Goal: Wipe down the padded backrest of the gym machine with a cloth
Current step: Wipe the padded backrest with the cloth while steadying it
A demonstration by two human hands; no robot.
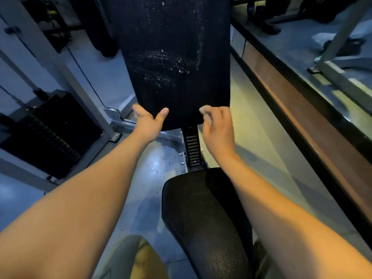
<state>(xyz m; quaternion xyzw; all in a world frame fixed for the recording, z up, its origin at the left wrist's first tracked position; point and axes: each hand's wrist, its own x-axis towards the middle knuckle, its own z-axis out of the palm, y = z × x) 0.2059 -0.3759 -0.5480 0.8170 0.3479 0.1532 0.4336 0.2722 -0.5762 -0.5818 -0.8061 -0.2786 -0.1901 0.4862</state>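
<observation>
**A:** Head camera: where is the padded backrest (177, 57) seen?

**B:** It is seen at the top middle, standing up, black, with white specks spread over it.

**A:** How is it touched?

**B:** Its bottom edge is touched by the left hand (149, 122). The fingers are stretched out and the thumb is spread wide, so nothing is gripped.

**A:** And the right hand (217, 125)?

**B:** It is held at the bottom right corner of the backrest. Its fingers are curled in, but whether anything is pinched cannot be told.

**A:** What is seen around it?

**B:** A black ribbed post (192, 146) is seen just under the backrest, and the black seat pad (203, 214) is seen nearer, between the two arms. A weight stack (50, 133) is seen on the left beside a grey frame (66, 73). A long brown board (291, 109) is seen on the right.
</observation>
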